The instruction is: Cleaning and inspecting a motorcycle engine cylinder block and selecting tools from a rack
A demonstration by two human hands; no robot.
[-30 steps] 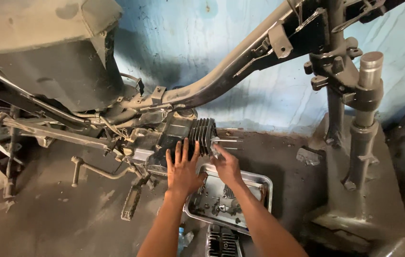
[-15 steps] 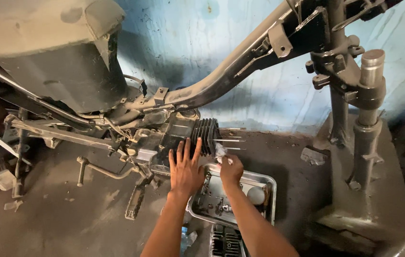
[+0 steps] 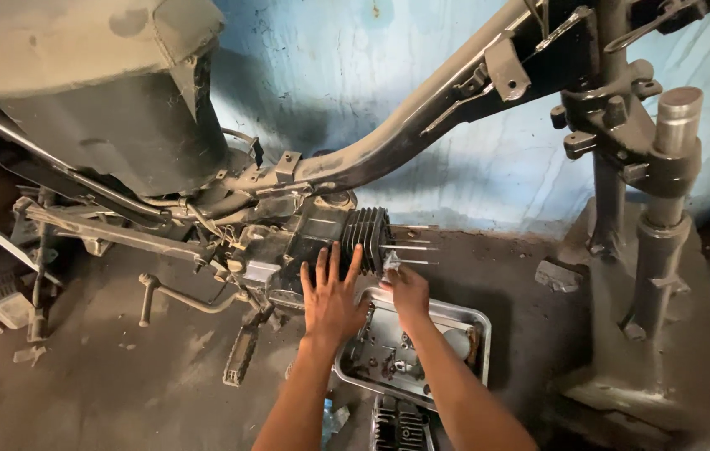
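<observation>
Your left hand [image 3: 332,294] lies flat and open on the finned cylinder [image 3: 365,238] above the metal tray's [image 3: 476,330] back edge, right hand [image 3: 405,288] pinching a stud [image 3: 409,247]; it looks heavy and greasy, so grip the fins.

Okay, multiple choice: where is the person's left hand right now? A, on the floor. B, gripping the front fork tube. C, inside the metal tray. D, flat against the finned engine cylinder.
D: the left hand lies open with fingers spread against the finned cylinder, above the metal tray, while the right hand is at the studs.
</observation>
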